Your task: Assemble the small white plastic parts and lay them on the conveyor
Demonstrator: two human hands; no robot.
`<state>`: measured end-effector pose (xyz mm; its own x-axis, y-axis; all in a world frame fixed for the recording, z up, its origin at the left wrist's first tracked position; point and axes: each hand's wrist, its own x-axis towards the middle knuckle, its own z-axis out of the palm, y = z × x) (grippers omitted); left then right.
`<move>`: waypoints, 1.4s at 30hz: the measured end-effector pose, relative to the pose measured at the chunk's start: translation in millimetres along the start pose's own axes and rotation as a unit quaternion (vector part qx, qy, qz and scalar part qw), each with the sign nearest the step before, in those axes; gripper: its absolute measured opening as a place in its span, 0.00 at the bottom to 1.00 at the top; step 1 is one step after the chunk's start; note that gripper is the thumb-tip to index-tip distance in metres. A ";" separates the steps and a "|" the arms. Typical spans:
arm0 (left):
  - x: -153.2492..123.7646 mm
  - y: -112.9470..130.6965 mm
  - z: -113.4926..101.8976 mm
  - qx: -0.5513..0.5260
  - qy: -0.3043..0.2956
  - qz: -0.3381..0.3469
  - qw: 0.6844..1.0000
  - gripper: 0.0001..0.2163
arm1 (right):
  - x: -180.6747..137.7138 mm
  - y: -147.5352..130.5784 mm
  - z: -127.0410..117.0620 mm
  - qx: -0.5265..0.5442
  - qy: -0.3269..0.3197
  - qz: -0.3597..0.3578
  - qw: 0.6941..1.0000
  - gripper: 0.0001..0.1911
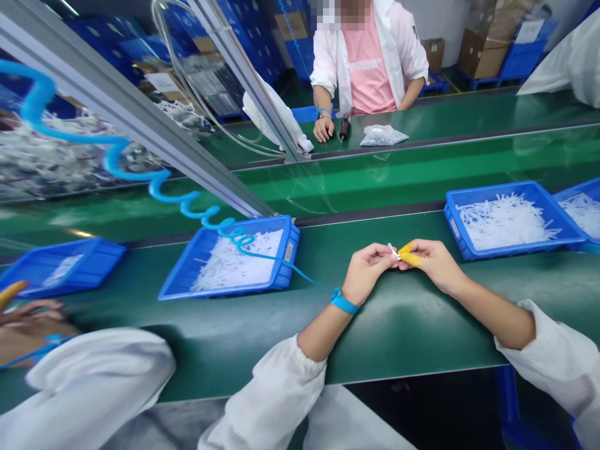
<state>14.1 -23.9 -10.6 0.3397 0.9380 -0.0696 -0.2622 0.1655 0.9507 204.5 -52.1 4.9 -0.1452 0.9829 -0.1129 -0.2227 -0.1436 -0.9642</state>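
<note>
My left hand (364,272) and my right hand (434,264) meet over the green work surface, fingertips nearly touching. Between them is a small thin white plastic piece (394,252), pinched by the left thumb and forefinger. The right hand, with yellow covers on thumb and forefinger, closes on the same piece from the other side. Its exact kind is too small to make out. Around my left wrist runs a blue strap (344,301) with a blue cord.
Blue trays (520,249) of white strips stand to the right, another blue tray (229,289) to the left. A blue coiled cord (159,187) hangs across the left. A co-worker's hand (32,322) is at far left; another person (370,62) sits opposite.
</note>
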 end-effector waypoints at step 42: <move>-3.5 8.0 5.5 0.086 0.005 0.070 0.994 0.13 | 0.4 1.2 1.0 -0.043 0.011 -0.056 0.997 0.19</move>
<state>15.7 -27.6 -1.1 0.3018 0.9511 0.0656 -0.1479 -0.0213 0.9888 203.3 -52.0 3.9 -0.1028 0.9947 -0.0086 -0.1533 -0.0244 -0.9879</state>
